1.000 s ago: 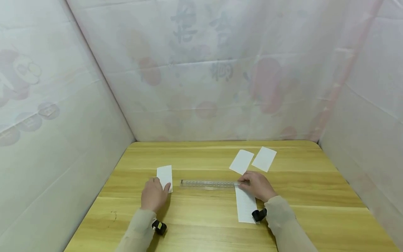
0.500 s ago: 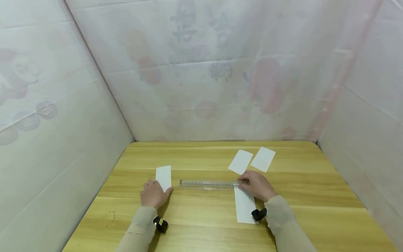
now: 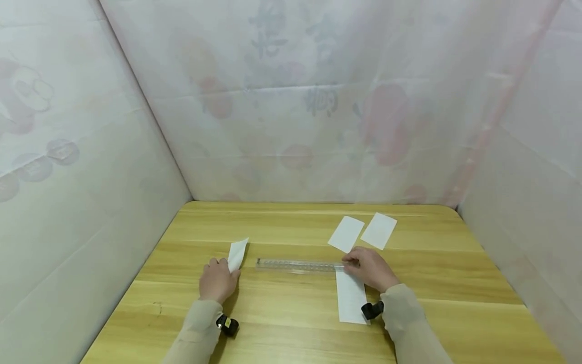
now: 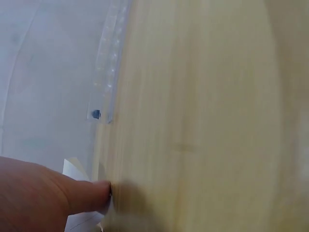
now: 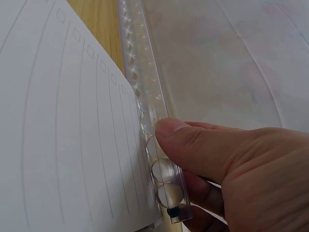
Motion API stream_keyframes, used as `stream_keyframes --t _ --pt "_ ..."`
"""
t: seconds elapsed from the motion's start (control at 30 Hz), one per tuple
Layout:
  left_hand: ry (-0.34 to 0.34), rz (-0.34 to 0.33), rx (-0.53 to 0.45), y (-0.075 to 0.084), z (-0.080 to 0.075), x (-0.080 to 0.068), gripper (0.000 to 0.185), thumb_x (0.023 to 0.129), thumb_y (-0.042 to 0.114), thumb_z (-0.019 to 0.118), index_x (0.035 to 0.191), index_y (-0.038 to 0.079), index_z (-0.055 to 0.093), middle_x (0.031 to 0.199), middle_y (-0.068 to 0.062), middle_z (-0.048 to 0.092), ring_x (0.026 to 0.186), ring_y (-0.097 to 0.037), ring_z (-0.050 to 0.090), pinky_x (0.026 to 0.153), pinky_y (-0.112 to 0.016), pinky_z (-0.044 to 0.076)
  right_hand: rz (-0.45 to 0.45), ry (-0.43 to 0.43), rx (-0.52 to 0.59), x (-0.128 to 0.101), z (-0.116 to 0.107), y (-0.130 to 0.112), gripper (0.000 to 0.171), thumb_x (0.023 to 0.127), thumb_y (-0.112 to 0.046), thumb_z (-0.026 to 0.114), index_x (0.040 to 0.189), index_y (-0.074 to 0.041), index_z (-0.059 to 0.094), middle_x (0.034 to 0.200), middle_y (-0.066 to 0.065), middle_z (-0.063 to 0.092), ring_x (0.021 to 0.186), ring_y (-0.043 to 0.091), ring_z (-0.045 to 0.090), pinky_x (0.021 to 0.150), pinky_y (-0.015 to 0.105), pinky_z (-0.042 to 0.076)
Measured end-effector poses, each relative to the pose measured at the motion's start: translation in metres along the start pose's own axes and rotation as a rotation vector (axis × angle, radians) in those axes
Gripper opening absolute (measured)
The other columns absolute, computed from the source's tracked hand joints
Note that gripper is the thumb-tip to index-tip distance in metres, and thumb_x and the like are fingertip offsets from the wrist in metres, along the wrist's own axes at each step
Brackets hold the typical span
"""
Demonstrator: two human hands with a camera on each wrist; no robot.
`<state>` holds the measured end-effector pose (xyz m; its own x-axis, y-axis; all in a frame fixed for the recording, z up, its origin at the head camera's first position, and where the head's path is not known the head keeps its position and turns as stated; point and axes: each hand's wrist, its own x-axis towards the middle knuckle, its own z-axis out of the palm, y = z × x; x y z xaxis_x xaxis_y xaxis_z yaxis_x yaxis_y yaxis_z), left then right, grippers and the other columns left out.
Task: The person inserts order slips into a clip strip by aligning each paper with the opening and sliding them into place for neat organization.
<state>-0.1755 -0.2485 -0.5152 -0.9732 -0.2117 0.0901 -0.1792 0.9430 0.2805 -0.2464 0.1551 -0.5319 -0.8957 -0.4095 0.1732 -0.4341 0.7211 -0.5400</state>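
My left hand (image 3: 215,280) pinches the near end of a small white paper slip (image 3: 237,254), whose far end bends up. In the left wrist view the thumb (image 4: 89,195) lies over this slip (image 4: 82,221). My right hand (image 3: 370,269) holds the right end of a long clear plastic tube (image 3: 295,266) with a row of clear round pieces inside. Thumb (image 5: 174,130) on top and fingers underneath grip the tube (image 5: 166,179) in the right wrist view. A white lined sheet (image 3: 351,298), with small printed boxes, lies against the tube below this hand.
Two white paper cards (image 3: 346,234) (image 3: 379,230) lie side by side toward the back right of the wooden table (image 3: 282,318). Printed fabric walls (image 3: 291,126) enclose the back and both sides of the table.
My left fingers, spread over the slip half a second ago, have closed on it, and its far end has lifted and curled. The right hand keeps its hold on the tube.
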Motion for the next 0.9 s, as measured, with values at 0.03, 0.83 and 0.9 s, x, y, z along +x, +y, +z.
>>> stream_keyframes --t 0.03,0.83,0.9 --pt "0.007 0.0 -0.024 0.0002 -0.0004 -0.0011 0.044 0.087 0.032 0.069 0.102 -0.008 0.058 0.087 -0.018 0.051 0.076 -0.032 0.05 0.057 -0.046 0.046 -0.002 0.003 -0.002 -0.0002 -0.0003 0.0002 0.017 0.084 -0.017 0.075 0.101 -0.016 0.075 0.09 -0.015 0.063 0.083 0.006 0.058 0.076 0.031 0.051" --pt "0.203 -0.003 -0.377 0.0057 0.0026 -0.0063 0.041 0.094 0.004 0.05 0.134 -0.005 0.048 0.124 -0.029 0.055 0.11 -0.044 0.054 0.088 -0.057 0.045 -0.054 0.032 -0.042 -0.0031 -0.0034 -0.001 0.016 0.082 -0.014 0.076 0.098 -0.016 0.076 0.088 -0.012 0.064 0.082 0.007 0.059 0.075 0.032 0.051" --pt "0.271 0.026 -0.396 0.0061 0.0009 -0.0089 0.038 0.095 0.004 0.05 0.132 -0.003 0.051 0.122 -0.028 0.057 0.109 -0.044 0.055 0.088 -0.057 0.045 -0.055 0.027 -0.04 -0.0034 -0.0037 -0.0013 0.015 0.082 -0.013 0.076 0.097 -0.016 0.076 0.088 -0.012 0.064 0.081 0.007 0.059 0.075 0.032 0.051"
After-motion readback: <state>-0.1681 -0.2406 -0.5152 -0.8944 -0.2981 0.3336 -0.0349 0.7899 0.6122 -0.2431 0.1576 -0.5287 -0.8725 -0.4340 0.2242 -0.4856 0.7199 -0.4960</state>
